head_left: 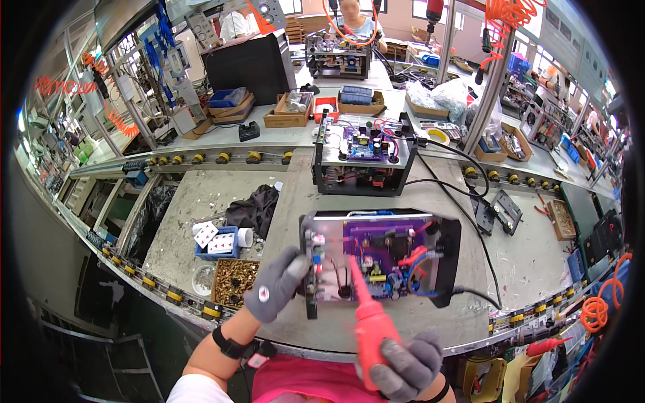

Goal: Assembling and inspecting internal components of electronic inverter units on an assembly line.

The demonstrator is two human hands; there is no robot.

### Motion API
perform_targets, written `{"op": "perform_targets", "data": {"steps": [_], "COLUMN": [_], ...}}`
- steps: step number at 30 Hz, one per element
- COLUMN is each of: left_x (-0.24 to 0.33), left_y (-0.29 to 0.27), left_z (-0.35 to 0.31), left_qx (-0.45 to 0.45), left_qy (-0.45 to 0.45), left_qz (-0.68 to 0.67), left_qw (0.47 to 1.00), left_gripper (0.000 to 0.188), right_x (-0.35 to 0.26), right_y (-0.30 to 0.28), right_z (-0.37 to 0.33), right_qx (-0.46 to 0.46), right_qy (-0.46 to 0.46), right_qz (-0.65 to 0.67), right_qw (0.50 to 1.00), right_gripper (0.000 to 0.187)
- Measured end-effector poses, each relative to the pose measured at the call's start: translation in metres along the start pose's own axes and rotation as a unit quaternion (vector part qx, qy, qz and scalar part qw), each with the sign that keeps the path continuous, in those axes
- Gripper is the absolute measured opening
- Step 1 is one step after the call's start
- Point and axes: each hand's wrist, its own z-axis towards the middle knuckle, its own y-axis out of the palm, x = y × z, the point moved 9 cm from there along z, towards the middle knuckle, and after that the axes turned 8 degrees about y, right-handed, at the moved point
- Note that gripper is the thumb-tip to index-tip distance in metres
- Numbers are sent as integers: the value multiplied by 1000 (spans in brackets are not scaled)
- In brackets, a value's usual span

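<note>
In front of me lies an opened electronic unit [334,285] with black end panels, a purple circuit board [386,252] and coloured wires. My left hand [274,285], in a grey glove, grips the left end panel, its thumb on the near face and the other fingers partly hidden. In my right hand [406,366], also gloved, is a red squeeze bottle [375,329] with a long tapered nozzle. The fingers are wrapped round the bottle's body. Its nozzle tip points up and left, over the left edge of the board; whether it touches anything I cannot tell.
Beyond it stands a second open unit [363,171] with a black cable running right. To the left are a box of brass-coloured fasteners [235,279], a blue bin with cards [218,252] and a dark cloth [254,209]. Roller rails [222,158] cross behind. Another person [356,27] sits far off.
</note>
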Motion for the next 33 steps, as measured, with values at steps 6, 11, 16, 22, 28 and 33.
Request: {"op": "perform_targets", "data": {"steps": [6,11,16,22,28,33], "left_x": [-35,-124,-151,-156,-156,-154], "left_y": [-17,-18,-17,-24,-23,-21], "left_z": [52,31,5,4,3,4], "left_qx": [39,68,73,119,96,87], "left_qy": [5,-115,-33,-22,-5,-16], "left_qz": [-57,-122,-73,-150,-130,-151], "left_qw": [998,983,994,981,987,984], "left_gripper": [52,45,42,37,38,37], "right_x": [33,46,53,54,47,54], "right_y": [-9,25,96,130,135,139], "right_z": [-17,-6,4,7,9,11], "right_qx": [162,36,-117,-134,-133,-136], "right_qy": [94,130,55,37,20,55], "right_qz": [-19,26,30,15,17,25], "right_qw": [982,991,991,990,991,989], "right_gripper": [46,46,48,48,51,55]}}
